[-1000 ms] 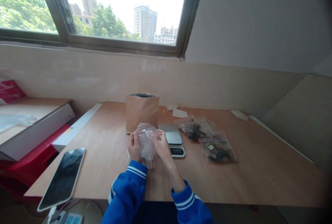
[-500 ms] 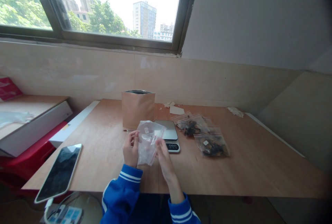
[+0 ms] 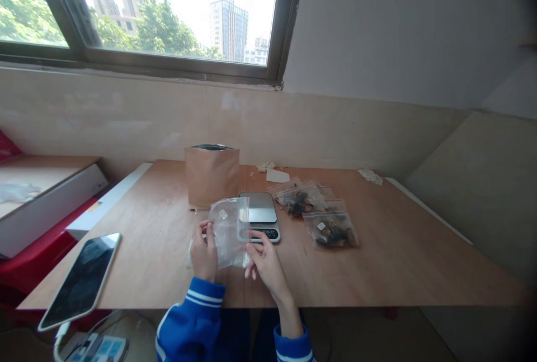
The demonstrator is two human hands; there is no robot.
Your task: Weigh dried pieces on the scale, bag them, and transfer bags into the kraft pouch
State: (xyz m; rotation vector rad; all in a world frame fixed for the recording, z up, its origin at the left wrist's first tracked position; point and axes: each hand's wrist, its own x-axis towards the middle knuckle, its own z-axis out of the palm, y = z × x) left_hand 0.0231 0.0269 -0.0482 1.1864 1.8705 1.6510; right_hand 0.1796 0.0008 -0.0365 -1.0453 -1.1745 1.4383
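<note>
A clear plastic zip bag (image 3: 229,233) with a small white label hangs between my two hands above the table, and nothing shows inside it. My left hand (image 3: 204,250) pinches its left side. At the right edge of the bag is my right hand (image 3: 264,261), thumb and forefinger closed on the plastic and the other fingers loose. Just behind the bag lies a kitchen scale (image 3: 259,209) with a lit display, partly covered by it. An open brown paper pouch (image 3: 212,177) stands upright behind, to the left of the scale.
Several filled zip bags (image 3: 331,230) with dark dried contents lie right of the scale. A white card (image 3: 277,176) and crumpled scraps (image 3: 371,177) are near the wall. A plugged-in tablet (image 3: 81,278) overhangs the table's (image 3: 403,261) front left edge.
The bag has been turned and spread flatter between my hands. My right hand has shifted its hold to the bag's right edge. The whole view has swung slightly right.
</note>
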